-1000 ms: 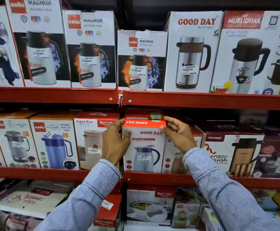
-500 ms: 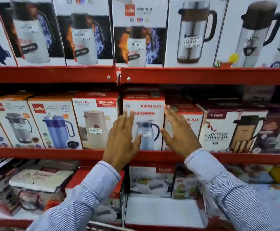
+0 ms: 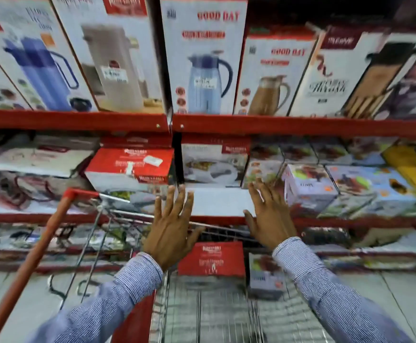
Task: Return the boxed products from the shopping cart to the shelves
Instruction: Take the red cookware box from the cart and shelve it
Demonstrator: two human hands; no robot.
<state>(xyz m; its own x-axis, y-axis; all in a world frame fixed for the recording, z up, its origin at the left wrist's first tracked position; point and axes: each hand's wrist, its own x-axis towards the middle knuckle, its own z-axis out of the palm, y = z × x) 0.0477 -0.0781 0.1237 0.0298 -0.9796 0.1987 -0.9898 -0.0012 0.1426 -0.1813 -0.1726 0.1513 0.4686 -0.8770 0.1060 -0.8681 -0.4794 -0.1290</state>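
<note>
Two hands: both are showing their backs to the camera, fingers spread wide, holding nothing and touching nothing.
Left hand [image 3: 171, 227]: it is hovering just left of centre, fingertips pointing to 12 o'clock, above the cart's far rim.
Right hand [image 3: 271, 216]: it is hanging at 3 o'clock from the left one, well apart from it, thumb turned inward.
Sleeves: two blue striped sleeves [image 3: 325, 283] are running down to 5 and 7 o'clock.
Red box [image 3: 211, 259]: it is sitting in the cart between the wrists, at 6 o'clock from the gap between the hands, red top facing up.
Small lilac box [image 3: 266, 277]: it is standing in the cart just beside the red box, at its 3 o'clock.
Shopping cart [image 3: 209, 315]: its wire basket is filling the bottom centre; its red handle bar [image 3: 31, 263] is slanting toward 7 o'clock.
Good Day box [image 3: 203, 58]: it is standing upright on the red shelf [image 3: 288, 125] at 12 o'clock from the hands, blue jug printed on its front.
Neighbours: a second Good Day carton [image 3: 273, 75] with a brown jug is standing at its 3 o'clock, a carton with a beige flask [image 3: 112, 58] at its 9 o'clock.
Sharpness: most of the printing is blurring beyond reading.
</note>
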